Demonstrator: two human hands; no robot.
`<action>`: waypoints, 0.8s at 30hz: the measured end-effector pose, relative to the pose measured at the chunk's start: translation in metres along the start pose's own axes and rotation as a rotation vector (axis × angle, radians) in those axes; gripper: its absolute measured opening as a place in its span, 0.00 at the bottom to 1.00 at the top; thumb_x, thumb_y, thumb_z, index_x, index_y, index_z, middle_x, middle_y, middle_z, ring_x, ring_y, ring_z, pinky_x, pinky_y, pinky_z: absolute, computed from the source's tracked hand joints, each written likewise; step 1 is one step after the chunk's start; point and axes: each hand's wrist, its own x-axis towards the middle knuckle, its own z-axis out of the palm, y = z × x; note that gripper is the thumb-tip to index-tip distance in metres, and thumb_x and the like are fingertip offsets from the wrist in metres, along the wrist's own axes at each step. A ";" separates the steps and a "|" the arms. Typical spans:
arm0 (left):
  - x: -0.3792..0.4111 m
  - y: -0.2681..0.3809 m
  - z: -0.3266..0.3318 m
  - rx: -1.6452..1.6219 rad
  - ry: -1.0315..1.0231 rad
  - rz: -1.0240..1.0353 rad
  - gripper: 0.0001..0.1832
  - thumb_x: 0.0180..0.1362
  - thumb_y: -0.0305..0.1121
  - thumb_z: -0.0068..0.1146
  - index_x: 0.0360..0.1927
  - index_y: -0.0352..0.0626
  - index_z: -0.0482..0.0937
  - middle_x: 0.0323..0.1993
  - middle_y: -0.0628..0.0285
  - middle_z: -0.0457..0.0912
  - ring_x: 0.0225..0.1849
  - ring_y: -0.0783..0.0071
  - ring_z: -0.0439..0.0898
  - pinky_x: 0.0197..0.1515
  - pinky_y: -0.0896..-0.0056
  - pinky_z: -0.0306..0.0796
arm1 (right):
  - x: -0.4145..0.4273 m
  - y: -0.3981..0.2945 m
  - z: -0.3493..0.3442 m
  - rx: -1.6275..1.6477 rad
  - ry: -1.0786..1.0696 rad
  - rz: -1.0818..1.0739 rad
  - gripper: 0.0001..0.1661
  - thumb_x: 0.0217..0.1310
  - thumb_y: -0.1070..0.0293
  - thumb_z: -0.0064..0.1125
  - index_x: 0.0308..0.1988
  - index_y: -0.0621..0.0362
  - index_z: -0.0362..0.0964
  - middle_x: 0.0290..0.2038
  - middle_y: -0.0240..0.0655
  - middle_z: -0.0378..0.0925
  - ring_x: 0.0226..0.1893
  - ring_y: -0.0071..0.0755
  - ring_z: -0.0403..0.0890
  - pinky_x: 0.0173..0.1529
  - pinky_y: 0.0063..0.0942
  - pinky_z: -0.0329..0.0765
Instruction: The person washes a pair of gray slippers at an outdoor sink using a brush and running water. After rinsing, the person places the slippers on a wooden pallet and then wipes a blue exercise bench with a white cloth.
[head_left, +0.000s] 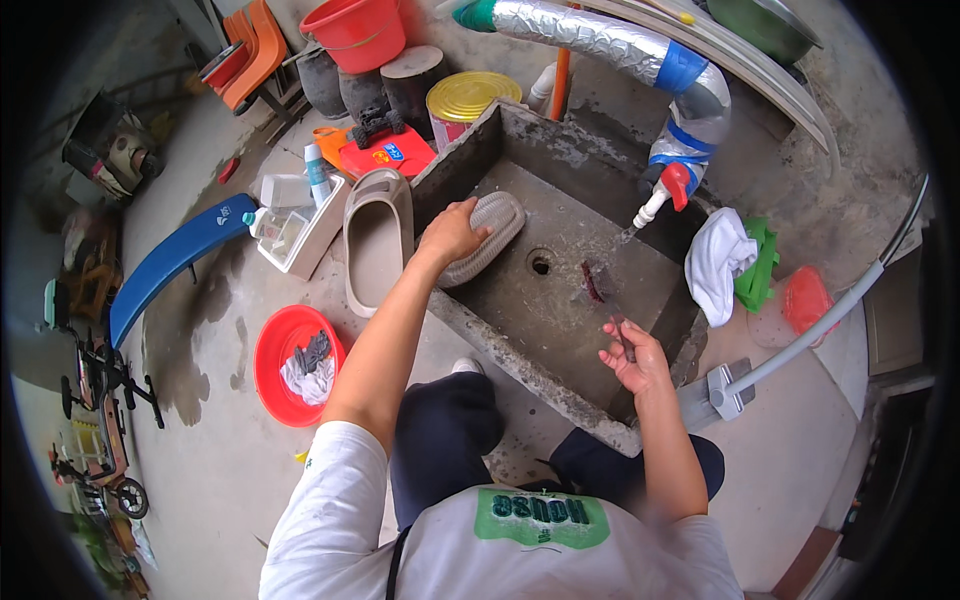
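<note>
My left hand (452, 236) grips a grey-beige slipper (501, 223) at the left side of a concrete sink (517, 330). The slipper's ridged sole faces up. In my right hand (637, 360) is the handle of a scrubbing brush (594, 283) with dark reddish bristles, held over the sink floor, apart from the slipper. Between the two hands lies the round drain hole (538, 261). A white tap (654, 206) with a red lever runs water into the sink beyond the brush. The matching slipper (405, 225) rests outside, against the sink's left wall.
Left of the sink stand a white box (319, 240) of bottles and a red basin (262, 367) holding cloths. A blue curved board (176, 251) lies farther left. A white cloth (716, 262) hangs on the right rim, near a grey pole (806, 334). Behind is a yellow-lidded tin (474, 96).
</note>
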 end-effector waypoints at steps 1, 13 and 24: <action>0.015 0.000 0.012 0.150 -0.170 -0.122 0.36 0.47 0.46 0.56 0.58 0.42 0.59 0.57 0.50 0.63 0.57 0.55 0.63 0.58 0.64 0.59 | -0.003 -0.002 0.001 0.020 -0.012 0.007 0.11 0.59 0.68 0.46 0.43 0.56 0.65 0.34 0.35 0.74 0.18 0.21 0.68 0.33 0.33 0.72; 0.041 -0.018 0.045 0.340 -0.499 -0.412 0.41 0.34 0.51 0.67 0.50 0.36 0.69 0.57 0.44 0.61 0.54 0.61 0.69 0.53 0.68 0.65 | -0.034 -0.012 -0.013 0.036 -0.005 -0.110 0.16 0.58 0.68 0.48 0.47 0.56 0.63 0.29 0.31 0.71 0.17 0.19 0.64 0.30 0.28 0.69; 0.010 -0.011 0.116 -0.192 -0.379 -0.679 0.52 0.40 0.46 0.64 0.60 0.37 0.41 0.49 0.41 0.69 0.45 0.51 0.74 0.40 0.53 0.71 | -0.053 -0.007 -0.005 -0.169 0.002 -0.212 0.19 0.61 0.67 0.42 0.52 0.54 0.57 0.27 0.28 0.66 0.14 0.15 0.58 0.19 0.19 0.62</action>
